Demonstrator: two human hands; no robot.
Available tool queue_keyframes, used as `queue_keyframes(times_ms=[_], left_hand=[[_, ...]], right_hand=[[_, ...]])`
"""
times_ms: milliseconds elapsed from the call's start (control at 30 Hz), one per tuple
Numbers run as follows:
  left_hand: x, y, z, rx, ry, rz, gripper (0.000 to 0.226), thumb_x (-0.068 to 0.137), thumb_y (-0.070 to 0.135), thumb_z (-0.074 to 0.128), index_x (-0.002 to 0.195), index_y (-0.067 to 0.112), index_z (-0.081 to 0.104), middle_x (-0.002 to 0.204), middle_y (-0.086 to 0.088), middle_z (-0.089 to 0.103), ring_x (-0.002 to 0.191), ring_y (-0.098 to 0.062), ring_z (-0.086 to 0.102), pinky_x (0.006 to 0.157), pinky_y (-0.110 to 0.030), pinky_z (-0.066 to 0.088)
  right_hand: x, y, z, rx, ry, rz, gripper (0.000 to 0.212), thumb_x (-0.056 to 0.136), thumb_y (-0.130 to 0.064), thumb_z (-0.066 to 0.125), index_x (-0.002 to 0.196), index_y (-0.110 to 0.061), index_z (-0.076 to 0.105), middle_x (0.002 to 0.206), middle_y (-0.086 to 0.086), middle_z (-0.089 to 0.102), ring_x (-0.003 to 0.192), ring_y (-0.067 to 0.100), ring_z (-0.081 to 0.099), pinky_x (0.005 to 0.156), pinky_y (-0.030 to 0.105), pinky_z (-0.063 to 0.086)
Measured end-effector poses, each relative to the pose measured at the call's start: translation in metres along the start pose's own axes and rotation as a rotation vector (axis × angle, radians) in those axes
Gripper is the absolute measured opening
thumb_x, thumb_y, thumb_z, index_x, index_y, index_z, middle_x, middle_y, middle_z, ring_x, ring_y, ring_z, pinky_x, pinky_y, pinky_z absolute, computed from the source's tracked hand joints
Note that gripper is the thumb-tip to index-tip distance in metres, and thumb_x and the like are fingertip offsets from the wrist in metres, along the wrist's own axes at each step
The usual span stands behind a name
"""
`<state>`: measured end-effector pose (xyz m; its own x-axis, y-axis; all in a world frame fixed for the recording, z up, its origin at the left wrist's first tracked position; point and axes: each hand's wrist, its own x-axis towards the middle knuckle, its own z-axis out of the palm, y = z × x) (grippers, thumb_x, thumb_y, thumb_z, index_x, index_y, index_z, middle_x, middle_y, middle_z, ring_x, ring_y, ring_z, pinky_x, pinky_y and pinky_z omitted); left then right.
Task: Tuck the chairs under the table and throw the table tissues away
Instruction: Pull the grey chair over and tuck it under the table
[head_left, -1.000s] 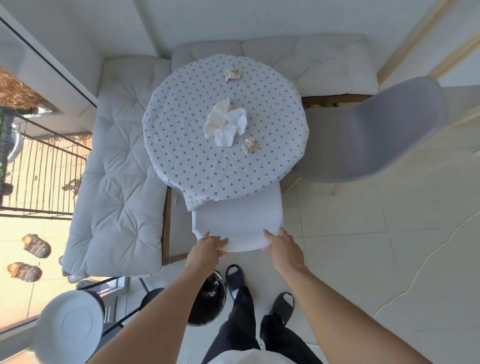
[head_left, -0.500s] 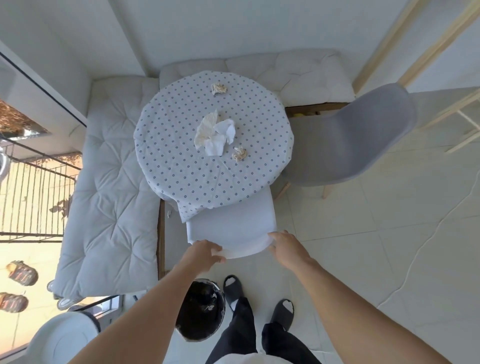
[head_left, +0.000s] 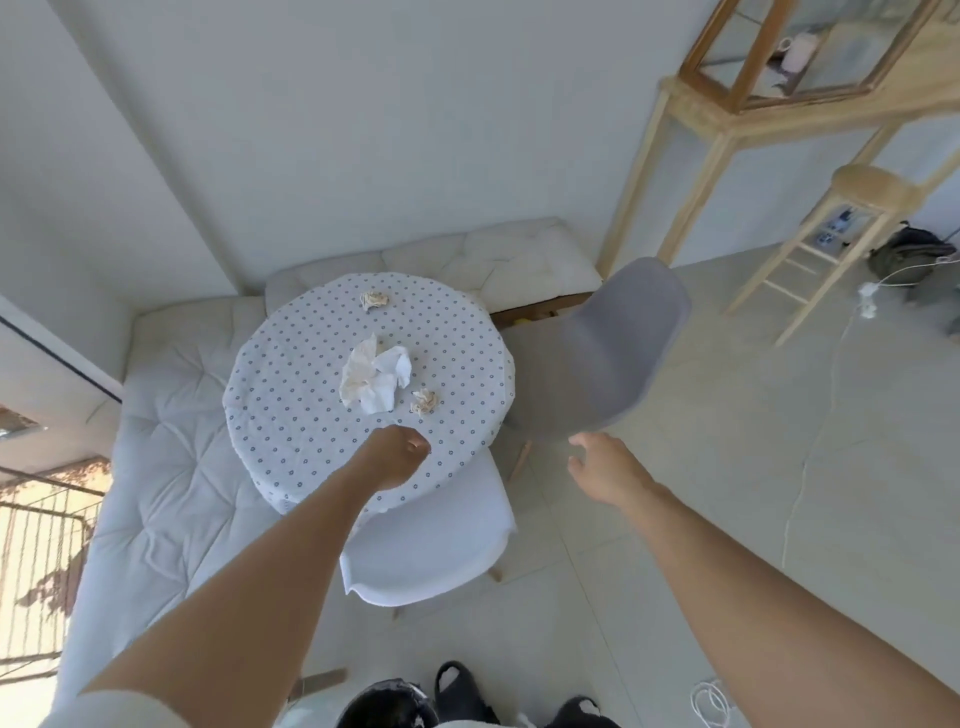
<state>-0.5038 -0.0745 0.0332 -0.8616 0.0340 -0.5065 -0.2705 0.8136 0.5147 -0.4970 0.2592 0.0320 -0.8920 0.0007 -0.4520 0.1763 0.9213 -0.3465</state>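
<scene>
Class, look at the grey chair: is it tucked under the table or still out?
Still out. The grey chair stands beside the table, its whole seat showing.

Two chairs are seen: one white chair (head_left: 426, 545) and one grey chair (head_left: 608, 353). One round table (head_left: 291, 415) is counted, with three tissues: one large tissue (head_left: 375, 382) and two small wads (head_left: 374, 300) (head_left: 424, 401).

We are in a home's dining nook: a round table (head_left: 311, 415) in a dotted cloth, cushioned corner bench (head_left: 171, 467) against the walls, two moulded chairs (one white (head_left: 431, 545), one grey (head_left: 608, 353)), and a wooden glass cabinet (head_left: 779, 67).
</scene>
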Motion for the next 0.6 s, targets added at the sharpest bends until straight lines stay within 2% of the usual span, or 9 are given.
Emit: queue_keyframes(times_ms=[67,133,200,300,367,433,600], left_hand=[[0.007,0.018,-0.016,0.021,0.026,0.059,0.027,0.103,0.029,0.052,0.106,0.022,0.077,0.105,0.003,0.074,0.093,-0.02,0.071,0.082,-0.029,0.054],[0.013,0.038,-0.032,0.056,0.068,0.121,0.023,0.102,0.025,0.049,0.092,0.023,0.069,0.095,0.003,0.066,0.083,-0.02,0.062,0.076,-0.031,0.054],[0.019,0.059,-0.045,0.072,0.116,0.167,0.026,0.104,0.026,0.05,0.105,0.023,0.076,0.103,0.005,0.07,0.087,-0.018,0.068,0.073,-0.028,0.054],[0.027,0.09,-0.054,0.063,0.163,0.225,0.033,0.104,0.029,0.054,0.126,0.02,0.076,0.126,0.001,0.077,0.115,-0.021,0.072,0.09,-0.026,0.051],[0.033,0.109,-0.054,0.062,0.149,0.254,0.034,0.104,0.032,0.054,0.128,0.02,0.075,0.128,-0.001,0.077,0.12,-0.021,0.07,0.093,-0.026,0.048],[0.041,0.127,-0.052,0.072,0.135,0.274,0.033,0.104,0.033,0.054,0.127,0.021,0.076,0.128,-0.001,0.076,0.119,-0.021,0.07,0.09,-0.026,0.047],[0.06,0.172,-0.038,0.118,0.1,0.307,0.033,0.104,0.034,0.05,0.121,0.022,0.076,0.124,0.0,0.077,0.113,-0.023,0.072,0.092,-0.036,0.059]], right_hand=[[-0.002,0.004,-0.024,0.019,0.055,0.013,0.048,0.102,-0.029,0.053,0.148,-0.016,0.053,0.145,0.013,0.057,0.133,0.031,0.054,0.107,0.038,0.047],[-0.004,0.011,-0.045,0.043,0.105,0.03,0.048,0.102,-0.029,0.053,0.148,-0.017,0.053,0.146,0.013,0.057,0.134,0.031,0.055,0.108,0.038,0.047],[-0.006,0.02,-0.064,0.057,0.154,0.043,0.048,0.102,-0.029,0.054,0.148,-0.016,0.053,0.147,0.013,0.056,0.137,0.031,0.052,0.113,0.039,0.044],[-0.01,0.037,-0.09,0.073,0.211,0.077,0.049,0.101,-0.029,0.053,0.148,-0.015,0.053,0.147,0.014,0.056,0.138,0.031,0.052,0.113,0.039,0.044],[-0.011,0.05,-0.103,0.069,0.242,0.093,0.049,0.1,-0.028,0.053,0.148,-0.014,0.054,0.145,0.016,0.058,0.137,0.032,0.053,0.113,0.039,0.044],[-0.012,0.065,-0.114,0.062,0.261,0.114,0.049,0.1,-0.027,0.053,0.147,-0.013,0.055,0.143,0.019,0.059,0.135,0.034,0.055,0.112,0.038,0.044],[-0.009,0.108,-0.134,0.068,0.297,0.174,0.05,0.099,-0.024,0.055,0.147,-0.01,0.054,0.14,0.023,0.061,0.132,0.036,0.056,0.111,0.037,0.043]])
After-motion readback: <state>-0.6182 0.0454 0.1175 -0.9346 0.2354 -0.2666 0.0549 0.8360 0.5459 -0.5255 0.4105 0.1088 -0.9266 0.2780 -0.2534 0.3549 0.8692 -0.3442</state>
